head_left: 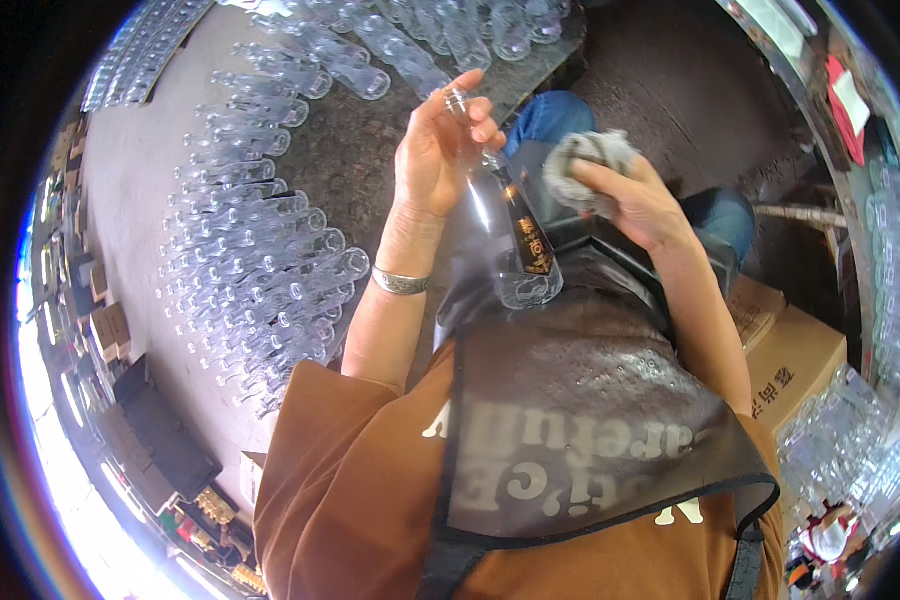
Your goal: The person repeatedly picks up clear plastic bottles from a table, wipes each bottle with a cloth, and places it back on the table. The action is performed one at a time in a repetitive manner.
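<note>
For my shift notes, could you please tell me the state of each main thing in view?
Clear bottle: tilted, neck in left hand
Cloth: crumpled, gripped by right hand
Bracelet: worn on left wrist
Apron: worn, shiny
Other bottles: grouped closely

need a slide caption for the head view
Left hand holds a clear, dark-labelled bottle by its neck; right hand holds a crumpled grey cloth.

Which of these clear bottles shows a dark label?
The bottle in the left hand; the clear bottles grouped at picture left show no dark label.
</note>
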`<action>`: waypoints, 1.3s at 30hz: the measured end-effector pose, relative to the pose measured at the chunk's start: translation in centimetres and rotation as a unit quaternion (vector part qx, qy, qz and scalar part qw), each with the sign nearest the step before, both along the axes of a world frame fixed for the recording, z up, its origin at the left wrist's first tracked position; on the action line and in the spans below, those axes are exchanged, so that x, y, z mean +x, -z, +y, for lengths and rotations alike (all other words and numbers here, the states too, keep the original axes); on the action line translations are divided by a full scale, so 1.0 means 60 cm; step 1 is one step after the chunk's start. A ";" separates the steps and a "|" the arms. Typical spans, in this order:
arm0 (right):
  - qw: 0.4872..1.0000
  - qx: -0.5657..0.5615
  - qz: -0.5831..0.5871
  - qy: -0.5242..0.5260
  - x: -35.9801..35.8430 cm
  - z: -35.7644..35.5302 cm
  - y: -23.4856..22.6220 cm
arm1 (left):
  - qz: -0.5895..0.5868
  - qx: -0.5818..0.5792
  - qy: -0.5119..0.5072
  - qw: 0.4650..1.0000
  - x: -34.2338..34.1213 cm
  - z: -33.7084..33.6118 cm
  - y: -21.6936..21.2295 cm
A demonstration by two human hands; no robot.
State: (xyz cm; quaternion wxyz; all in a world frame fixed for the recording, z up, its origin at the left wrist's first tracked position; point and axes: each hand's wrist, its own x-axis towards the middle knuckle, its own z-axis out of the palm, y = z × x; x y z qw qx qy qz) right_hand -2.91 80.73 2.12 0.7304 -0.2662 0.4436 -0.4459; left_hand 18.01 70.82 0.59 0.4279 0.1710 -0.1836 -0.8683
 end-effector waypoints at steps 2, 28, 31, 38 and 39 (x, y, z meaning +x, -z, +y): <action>0.999 -0.027 -0.022 -0.023 0.026 0.002 -0.023 | -0.011 -0.002 0.008 1.000 -0.018 0.017 0.001; 0.987 -0.012 0.120 -0.109 0.022 0.005 -0.040 | 0.036 -0.030 0.064 0.997 -0.057 0.033 -0.014; 0.979 -0.064 0.145 -0.126 0.018 0.006 -0.035 | 0.033 -0.030 0.067 0.997 -0.058 0.031 -0.010; 0.997 0.077 -0.011 -0.018 0.022 -0.001 0.037 | 0.066 0.004 0.044 0.997 -0.043 0.020 0.010; 0.997 0.069 -0.038 -0.019 0.018 -0.002 0.047 | 0.056 -0.005 0.026 0.998 -0.032 0.018 0.011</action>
